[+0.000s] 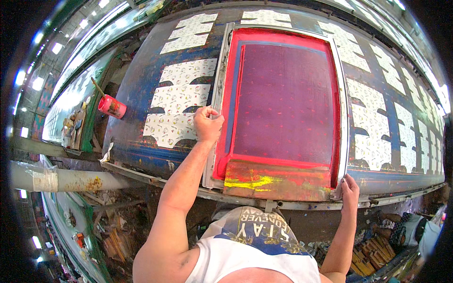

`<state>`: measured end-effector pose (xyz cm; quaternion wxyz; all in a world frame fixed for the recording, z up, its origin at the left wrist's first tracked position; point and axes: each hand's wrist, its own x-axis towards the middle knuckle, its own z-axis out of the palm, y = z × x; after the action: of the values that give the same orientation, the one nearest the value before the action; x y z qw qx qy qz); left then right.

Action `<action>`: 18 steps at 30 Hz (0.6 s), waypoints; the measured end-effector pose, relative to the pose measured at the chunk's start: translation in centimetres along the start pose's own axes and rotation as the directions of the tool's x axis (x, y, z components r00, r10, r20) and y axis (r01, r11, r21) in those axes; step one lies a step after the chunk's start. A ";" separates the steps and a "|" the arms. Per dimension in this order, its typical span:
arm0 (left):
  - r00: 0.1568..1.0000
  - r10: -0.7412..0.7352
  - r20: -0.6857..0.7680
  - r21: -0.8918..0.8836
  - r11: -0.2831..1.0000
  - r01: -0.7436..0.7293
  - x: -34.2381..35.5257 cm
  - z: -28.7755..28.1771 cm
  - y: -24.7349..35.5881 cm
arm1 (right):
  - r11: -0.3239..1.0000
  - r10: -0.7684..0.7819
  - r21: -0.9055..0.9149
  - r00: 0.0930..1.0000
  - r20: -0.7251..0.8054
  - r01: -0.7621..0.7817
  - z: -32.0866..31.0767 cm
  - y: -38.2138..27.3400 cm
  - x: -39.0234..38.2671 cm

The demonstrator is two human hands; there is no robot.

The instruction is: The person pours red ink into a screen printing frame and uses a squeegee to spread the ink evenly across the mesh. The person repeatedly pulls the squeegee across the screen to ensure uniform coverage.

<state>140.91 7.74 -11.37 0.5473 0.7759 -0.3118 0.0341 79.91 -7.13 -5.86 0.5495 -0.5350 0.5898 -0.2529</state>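
A screen-printing frame (340, 94) with a purple mesh (288, 99) and red ink round its margins lies on the long dark table. At its near end is a flat board (278, 184) smeared red and yellow. My left hand (207, 123) is closed on the frame's left side, about halfway along. My right hand (350, 188) grips the frame's near right corner. Pale patterned cut fabric pieces (179, 99) lie on either side of the frame and beyond it.
The dark table (130, 127) runs left and right, with a rail along its near edge. A red bucket (113, 109) with a stick stands at the left. A grey pipe (75, 183) crosses the lower left. Wooden pieces (370, 254) lie below at the right.
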 end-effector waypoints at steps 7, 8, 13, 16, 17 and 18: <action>0.997 0.066 -0.030 0.034 0.997 -0.065 -0.5 0.9 -0.1 | 0.997 -0.046 -0.065 0.999 -0.012 0.045 -1.2 0.2 0.3; 0.996 0.080 -0.029 0.058 0.995 -0.079 -0.5 1.0 -0.1 | 0.997 -0.036 -0.074 0.999 -0.033 0.034 -1.2 0.2 0.3; 0.997 0.075 -0.009 -0.004 0.997 -0.075 -0.3 1.0 -0.6 | 0.996 -0.069 -0.059 0.996 -0.057 0.066 -0.3 -1.6 -0.9; 0.997 0.025 0.077 0.054 0.998 -0.029 -0.3 0.6 -0.6 | 0.809 -0.289 -0.553 0.954 -0.079 0.199 1.6 -3.9 -3.0; 0.994 -0.004 0.110 0.082 0.997 -0.005 -0.4 0.3 -0.6 | 0.480 -0.528 -0.824 0.850 0.001 0.300 2.9 -4.6 -3.9; 0.993 0.003 0.118 0.094 0.995 -0.014 -0.4 0.4 -0.6 | 0.395 -0.675 -0.812 0.735 0.059 0.429 4.4 -5.1 -5.0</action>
<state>140.82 7.72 -12.18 0.4904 0.8004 -0.3448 0.0055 84.87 -2.88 -0.62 0.0509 -0.8419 0.4941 -0.2109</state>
